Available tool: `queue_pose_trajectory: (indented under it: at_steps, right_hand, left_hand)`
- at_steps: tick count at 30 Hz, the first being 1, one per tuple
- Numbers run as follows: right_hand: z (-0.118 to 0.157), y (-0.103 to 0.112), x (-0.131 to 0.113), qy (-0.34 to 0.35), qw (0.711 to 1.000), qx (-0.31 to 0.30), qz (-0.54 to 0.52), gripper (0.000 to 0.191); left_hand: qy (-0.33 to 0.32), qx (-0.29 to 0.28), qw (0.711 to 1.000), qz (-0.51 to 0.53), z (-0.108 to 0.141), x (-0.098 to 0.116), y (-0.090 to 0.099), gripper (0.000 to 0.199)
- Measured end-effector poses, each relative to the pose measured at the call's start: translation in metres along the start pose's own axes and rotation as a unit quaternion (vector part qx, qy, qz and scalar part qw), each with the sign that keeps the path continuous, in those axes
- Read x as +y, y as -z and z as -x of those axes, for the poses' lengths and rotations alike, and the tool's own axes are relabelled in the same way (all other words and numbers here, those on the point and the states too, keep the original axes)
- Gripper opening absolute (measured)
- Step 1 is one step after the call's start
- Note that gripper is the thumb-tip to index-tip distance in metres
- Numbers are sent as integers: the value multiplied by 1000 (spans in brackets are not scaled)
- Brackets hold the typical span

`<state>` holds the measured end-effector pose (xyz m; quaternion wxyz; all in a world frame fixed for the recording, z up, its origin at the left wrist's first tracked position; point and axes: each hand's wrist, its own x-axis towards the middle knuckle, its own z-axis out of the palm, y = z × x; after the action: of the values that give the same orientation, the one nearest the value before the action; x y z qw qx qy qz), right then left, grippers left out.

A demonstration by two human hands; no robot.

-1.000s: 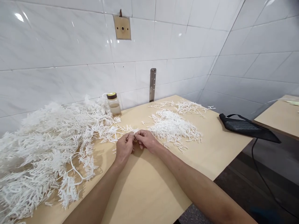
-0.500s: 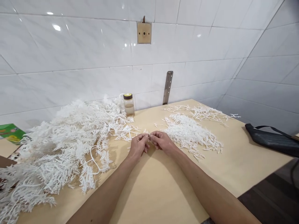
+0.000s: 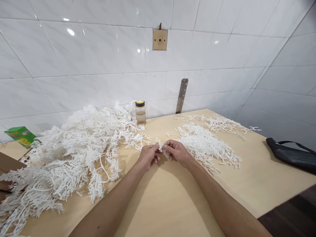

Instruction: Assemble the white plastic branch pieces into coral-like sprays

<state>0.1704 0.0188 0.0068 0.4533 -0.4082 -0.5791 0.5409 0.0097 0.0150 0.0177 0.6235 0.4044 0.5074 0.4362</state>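
Observation:
Between my two hands is a small white branched plastic sprig, partly hidden by the fingers. My left hand pinches it between thumb and fingers. From the other side, my right hand is closed on the same sprig, thumb against forefinger. To the right of my right hand lies a heap of loose white sprigs. A much larger pile of white branched plastic foliage covers the left of the table, its nearest tips close to my left hand.
Bare white stems lie at the table's back right. A dark-lidded jar holding liquid stands by the tiled wall, near a leaning metal strip. A green box is far left; a black bag rests on the right edge.
The view has shifted a little left. More of the white sprig now shows between my hands, which stay close together; my right fingers have moved slightly along it.

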Motion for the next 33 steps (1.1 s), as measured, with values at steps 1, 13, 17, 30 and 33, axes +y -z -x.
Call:
queue_pose_trajectory:
  at_steps: [1,13,17,30,33]
  right_hand:
    - [1,0,0,5,1000,-15,-2,33]
    - [4,12,-2,44,987,10,155,26]
    - [5,7,-3,70,976,30,203,22]
    - [9,0,-8,93,965,52,241,12]
    - [8,-2,-3,92,968,59,224,13]
  left_hand:
    - [6,-6,1000,-9,0,1,0,31]
    - [-3,-25,997,69,1,2,3,37]
    - [-26,-3,995,99,0,0,1,43]
    - [-64,57,995,40,3,-2,-3,34]
    - [-79,60,995,24,2,-6,-4,33]
